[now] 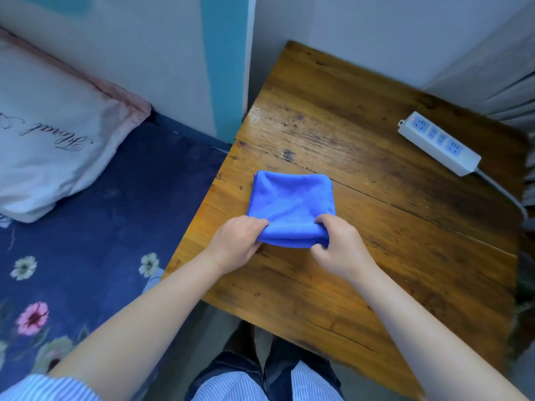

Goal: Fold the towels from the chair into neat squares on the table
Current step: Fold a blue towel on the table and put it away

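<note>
A blue microfibre towel point(292, 202) lies folded into a rough square on the wooden table point(376, 227), toward its left side. My left hand point(236, 241) pinches the towel's near left corner. My right hand point(338, 244) grips the near right corner, its fingers curled under the folded edge. The near edge is lifted slightly off the wood and shows several layers. No chair and no other towel is in view.
A white power strip point(438, 143) with its cable lies at the table's right side. A bed with a dark blue floral sheet point(86, 256) and a white pillow point(49, 134) stands left of the table. Walls close off the back.
</note>
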